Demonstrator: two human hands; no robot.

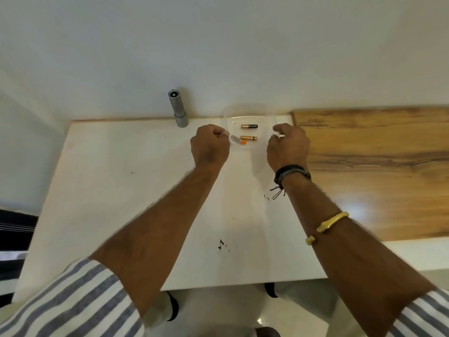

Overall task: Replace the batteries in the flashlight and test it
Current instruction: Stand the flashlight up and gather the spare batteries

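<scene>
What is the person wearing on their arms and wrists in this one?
Striped blue-grey and white sleeves, left sleeve and right sleeve, rolled up near the elbows. A black braided band with loose cord ends circles the right wrist; an open gold cuff sits higher on that forearm. The left hand and wrist show no jewellery.

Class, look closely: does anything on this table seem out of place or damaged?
Black chipped-looking marks blemish the white table near its front edge; a white-orange battery lies askew beside two parallel batteries.

Silver flashlight (178, 109) stands upright; two, perhaps three, batteries (249, 126) lie flat nearby
</scene>
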